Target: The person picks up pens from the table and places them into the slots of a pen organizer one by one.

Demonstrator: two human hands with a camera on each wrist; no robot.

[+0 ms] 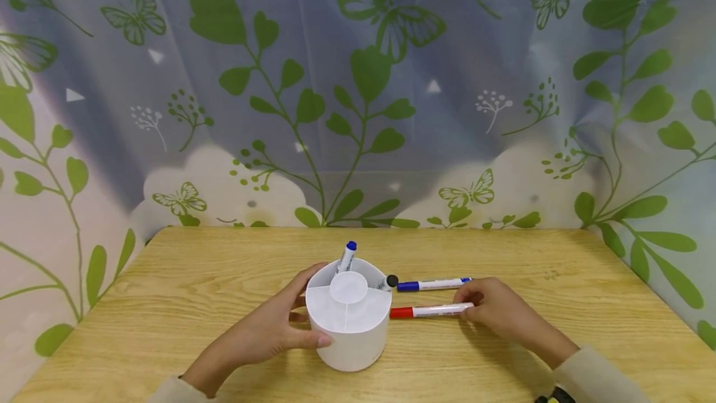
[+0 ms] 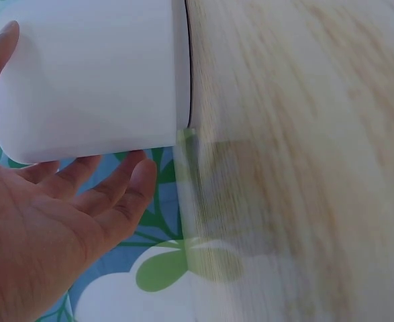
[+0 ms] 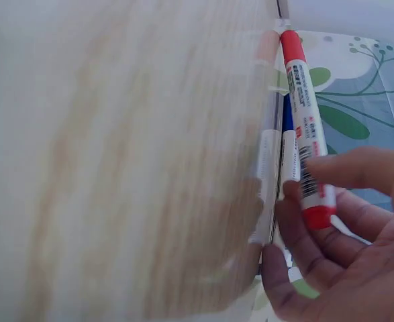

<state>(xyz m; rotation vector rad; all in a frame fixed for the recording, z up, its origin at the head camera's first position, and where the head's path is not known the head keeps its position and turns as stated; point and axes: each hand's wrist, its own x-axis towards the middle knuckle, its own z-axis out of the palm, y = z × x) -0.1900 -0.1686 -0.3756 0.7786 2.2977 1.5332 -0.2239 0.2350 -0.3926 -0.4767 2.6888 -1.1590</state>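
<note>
A round white pen holder point(image 1: 353, 348) with several compartments stands upright on the table. My left hand point(image 1: 274, 328) grips its left side, thumb at the front and fingers round the back; the left wrist view shows the thumb on its wall point(image 2: 89, 80). Inside it lean a blue-tipped marker point(image 1: 347, 259) and a black-capped marker point(image 1: 388, 283) in the back compartments. To its right lies a red-capped marker point(image 1: 427, 311), its far end pinched by my right hand point(image 1: 498, 308). In the right wrist view, thumb and fingers meet on the red marker point(image 3: 307, 114) near its end.
Behind the red marker lies a blue-capped marker point(image 1: 433, 285), roughly parallel to it on the wooden table point(image 1: 235, 266). A curtain point(image 1: 313, 111) with green leaves and butterflies hangs along the table's back edge. A dark object point(image 1: 555, 395) shows near the right sleeve.
</note>
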